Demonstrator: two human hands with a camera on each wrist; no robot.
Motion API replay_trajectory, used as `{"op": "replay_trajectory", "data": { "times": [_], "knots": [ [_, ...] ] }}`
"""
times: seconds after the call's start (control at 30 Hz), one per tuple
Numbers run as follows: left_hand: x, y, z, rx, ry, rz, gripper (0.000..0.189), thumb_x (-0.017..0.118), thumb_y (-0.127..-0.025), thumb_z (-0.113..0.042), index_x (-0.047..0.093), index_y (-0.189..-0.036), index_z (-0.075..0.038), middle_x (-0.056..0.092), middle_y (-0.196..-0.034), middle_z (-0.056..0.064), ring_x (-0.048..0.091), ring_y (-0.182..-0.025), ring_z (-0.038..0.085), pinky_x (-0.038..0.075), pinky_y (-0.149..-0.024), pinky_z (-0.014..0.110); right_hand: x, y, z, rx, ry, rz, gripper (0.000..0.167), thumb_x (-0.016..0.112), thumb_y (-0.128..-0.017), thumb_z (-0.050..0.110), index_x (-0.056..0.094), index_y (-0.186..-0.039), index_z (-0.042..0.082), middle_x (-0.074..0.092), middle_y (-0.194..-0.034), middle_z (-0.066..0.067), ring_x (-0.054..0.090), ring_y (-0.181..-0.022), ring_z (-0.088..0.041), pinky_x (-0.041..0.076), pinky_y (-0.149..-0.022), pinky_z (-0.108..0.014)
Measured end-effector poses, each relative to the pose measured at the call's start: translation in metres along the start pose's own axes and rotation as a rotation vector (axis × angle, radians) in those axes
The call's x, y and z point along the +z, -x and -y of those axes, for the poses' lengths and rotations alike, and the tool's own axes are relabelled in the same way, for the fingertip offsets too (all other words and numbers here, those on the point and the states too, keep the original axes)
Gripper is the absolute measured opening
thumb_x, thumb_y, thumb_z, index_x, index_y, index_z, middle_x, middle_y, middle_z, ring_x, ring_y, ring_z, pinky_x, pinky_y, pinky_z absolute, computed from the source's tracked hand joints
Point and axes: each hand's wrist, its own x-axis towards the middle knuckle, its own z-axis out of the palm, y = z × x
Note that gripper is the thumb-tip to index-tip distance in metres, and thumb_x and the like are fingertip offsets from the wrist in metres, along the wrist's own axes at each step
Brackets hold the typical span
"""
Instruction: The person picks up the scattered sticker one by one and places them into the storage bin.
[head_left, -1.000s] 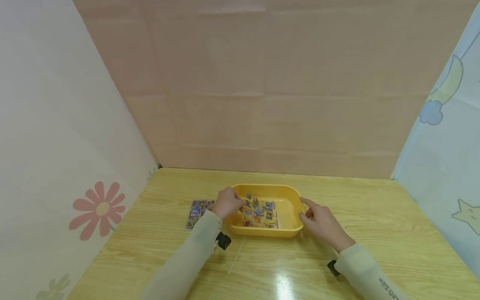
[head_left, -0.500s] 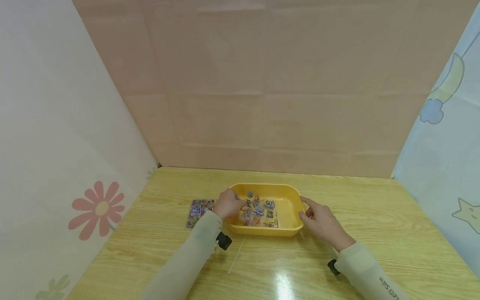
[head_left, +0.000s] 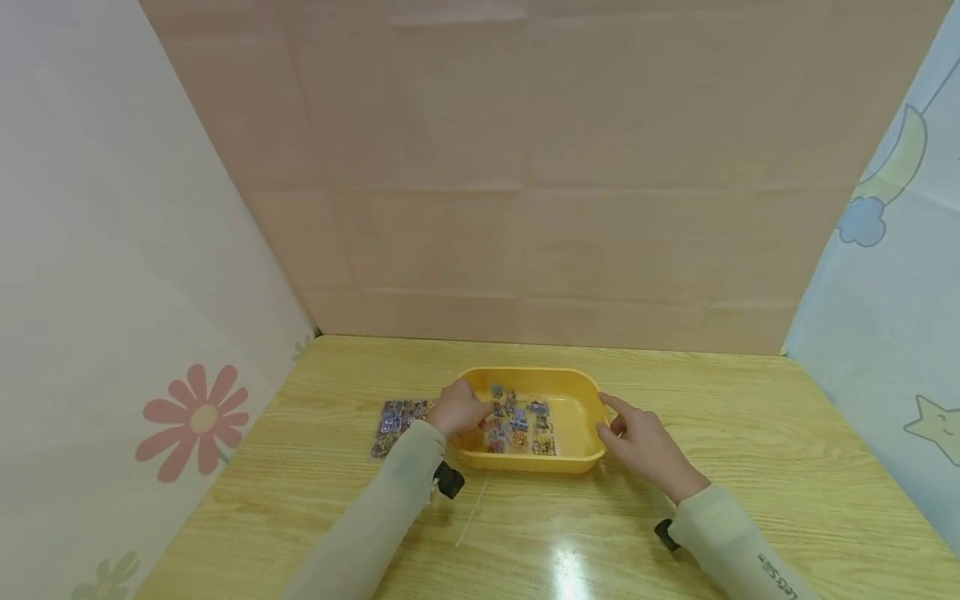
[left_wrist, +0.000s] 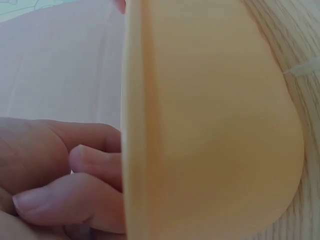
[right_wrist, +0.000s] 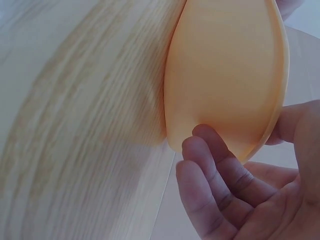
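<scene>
Tray [head_left: 576,427], yellow, flat on the wooden table [head_left: 750,433], probably light, stiff and smooth, best taken by the rim at both ends; right hand [head_left: 643,442] gripping its right end; left hand [head_left: 459,410] with bent fingers beside small printed pieces [head_left: 517,418] inside, any hold on them impossible to tell; pieces likely thin and slippery, best pinched edgewise

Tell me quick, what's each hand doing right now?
Left hand: fingers curled inside the yellow tray; can't tell if they're holding anything.
Right hand: closed, holding the yellow tray at one end.
</scene>
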Motion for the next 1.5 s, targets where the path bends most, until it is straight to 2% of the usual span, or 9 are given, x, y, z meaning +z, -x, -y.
{"op": "replay_trajectory", "data": {
  "times": [0.13,0.27,0.5,0.63,0.77,0.9,1.13,1.3,1.5],
  "knots": [
    [0.000,0.000,0.000,0.004,-0.016,0.006,0.037,0.061,-0.099,-0.017,0.076,-0.074,0.005,0.068,-0.063,0.018,0.026,-0.037,0.010,0.026,-0.038,0.027,0.000,0.000,-0.001,0.005,0.006,0.001,0.055,0.059,-0.098,0.018,0.044,-0.147,-0.003,0.064,-0.074,0.002,0.047,-0.050,-0.010,0.042,-0.051,-0.026],
    [0.000,0.000,0.002,0.008,0.003,0.011,0.035,0.061,-0.099,-0.014,0.075,-0.076,0.008,0.057,-0.054,0.010,0.026,-0.037,0.010,0.027,-0.038,0.027,0.001,0.000,-0.001,0.002,0.010,0.002,0.055,0.058,-0.099,0.017,0.044,-0.147,-0.004,0.064,-0.074,0.002,0.047,-0.051,-0.011,0.042,-0.051,-0.026],
    [-0.001,-0.001,0.002,0.012,-0.012,0.008,0.034,0.059,-0.098,-0.010,0.074,-0.077,0.011,0.057,-0.054,0.009,0.028,-0.037,0.010,0.027,-0.038,0.026,0.001,-0.002,-0.003,0.007,0.018,-0.004,0.054,0.059,-0.099,0.016,0.044,-0.147,-0.004,0.064,-0.073,0.001,0.048,-0.051,-0.012,0.043,-0.052,-0.027],
    [-0.002,0.000,0.001,0.006,-0.015,0.004,0.037,0.059,-0.098,-0.013,0.071,-0.071,0.009,0.050,-0.048,0.003,0.028,-0.037,0.011,0.026,-0.038,0.026,0.001,-0.001,-0.003,0.002,0.020,0.002,0.055,0.058,-0.099,0.017,0.043,-0.147,-0.005,0.064,-0.075,0.001,0.048,-0.052,-0.012,0.042,-0.052,-0.027],
    [-0.004,0.002,0.002,0.001,-0.003,-0.026,0.043,0.060,-0.097,-0.013,0.060,-0.056,-0.002,0.039,-0.043,-0.003,0.027,-0.037,0.010,0.026,-0.038,0.025,0.001,-0.001,-0.003,0.008,0.021,0.004,0.055,0.058,-0.099,0.017,0.043,-0.148,-0.004,0.064,-0.075,0.001,0.048,-0.052,-0.012,0.042,-0.051,-0.027],
    [-0.009,0.005,0.005,0.069,0.000,-0.083,0.042,0.059,-0.097,-0.012,0.053,-0.056,-0.010,0.046,-0.049,-0.001,0.029,-0.040,0.011,0.028,-0.039,0.026,0.000,-0.002,-0.002,0.016,0.021,0.002,0.055,0.058,-0.099,0.016,0.043,-0.148,-0.004,0.064,-0.074,0.001,0.049,-0.052,-0.012,0.043,-0.051,-0.027],
    [-0.021,0.005,0.016,0.244,-0.022,-0.306,0.014,0.059,-0.099,-0.014,0.069,-0.097,-0.005,0.063,-0.079,0.005,0.050,-0.057,0.014,0.044,-0.054,0.028,0.000,0.000,-0.001,0.010,0.012,-0.005,0.055,0.058,-0.098,0.016,0.043,-0.147,-0.005,0.064,-0.075,0.000,0.049,-0.053,-0.012,0.043,-0.051,-0.027],
    [-0.037,0.006,0.035,0.242,-0.044,-0.408,0.015,0.059,-0.099,-0.015,0.070,-0.100,-0.005,0.064,-0.083,0.006,0.051,-0.056,0.014,0.046,-0.054,0.029,0.000,0.001,-0.003,0.011,0.002,-0.016,0.055,0.058,-0.098,0.015,0.043,-0.147,-0.005,0.064,-0.074,0.000,0.048,-0.053,-0.013,0.042,-0.052,-0.027],
    [-0.057,0.018,0.067,0.164,-0.119,-0.418,0.022,0.060,-0.097,-0.016,0.069,-0.111,-0.001,0.065,-0.091,0.009,0.054,-0.058,0.014,0.050,-0.058,0.032,0.002,0.001,-0.004,0.002,-0.011,-0.023,0.055,0.060,-0.098,0.015,0.044,-0.148,-0.004,0.062,-0.071,0.002,0.046,-0.050,-0.011,0.042,-0.051,-0.026]
  ]
}}
